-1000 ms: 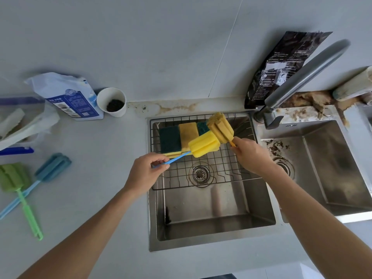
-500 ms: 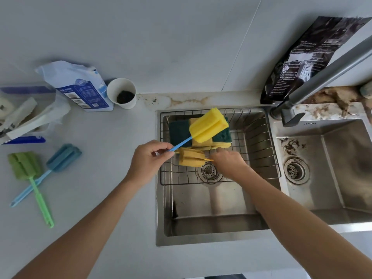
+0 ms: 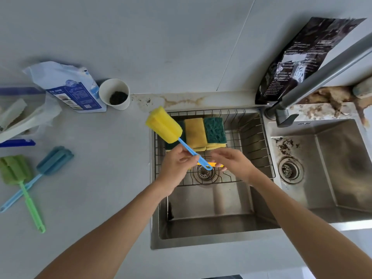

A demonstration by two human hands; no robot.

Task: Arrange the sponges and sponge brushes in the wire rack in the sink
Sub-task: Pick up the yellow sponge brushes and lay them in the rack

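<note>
A wire rack [image 3: 254,135] sits across the back of the left sink [image 3: 211,210]. Three sponges lie side by side in it: a green-topped one [image 3: 214,130], a yellow-topped one [image 3: 194,133], and a green one [image 3: 171,145] mostly hidden. My left hand [image 3: 176,166] grips the blue handle of a yellow sponge brush [image 3: 164,124], whose head hovers over the rack's left rim. My right hand [image 3: 233,163] pinches the end of a yellow brush handle [image 3: 211,164] lying low across the rack's front. Its head is hidden behind my left hand. A green brush [image 3: 14,170] and a blue brush [image 3: 54,160] lie crossed on the counter, far left.
A paper cup [image 3: 114,94] and a blue-white bag [image 3: 70,87] stand at the back left. More packaging lies at the left edge. A black bag [image 3: 302,57] leans behind the faucet [image 3: 322,73]. The dirty right basin [image 3: 332,168] adjoins the sink.
My left hand swung the blue-handled brush so its head went from above the sponges to the rack's left rim. My right hand brought the other yellow brush down low over the rack's front.
</note>
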